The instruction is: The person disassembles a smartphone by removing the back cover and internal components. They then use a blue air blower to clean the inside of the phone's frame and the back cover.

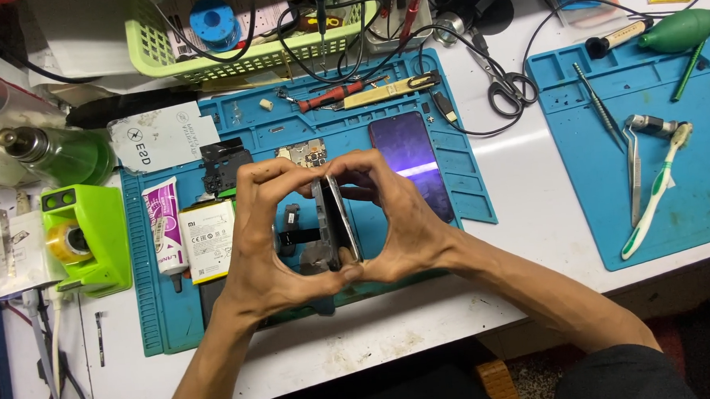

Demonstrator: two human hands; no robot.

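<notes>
Holding the phone frame (336, 224) edge-up above the blue mat (383, 102), you have it clamped between both hands: the left hand (264, 227) presses on one long side, the right hand (400, 221) on the other, with the fingers (290, 166) curled over the upper end and both thumbs meeting at the lower end. The frame sits over the middle of the mat, just beside the dark screen panel (413, 165) that lies flat on the mat to its right.

Treat the frame as light, thin and stiff, but likely fragile: it may bend or crack if twisted. Grip only the long metal edges, not the flat faces. The edges look smooth and may slip, so keep pressure even.

Left of the frame, a white battery (207, 239) and a glue tube (164, 224) rest on the mat. Near the mat's far edge lies a red screwdriver (330, 97).
</notes>
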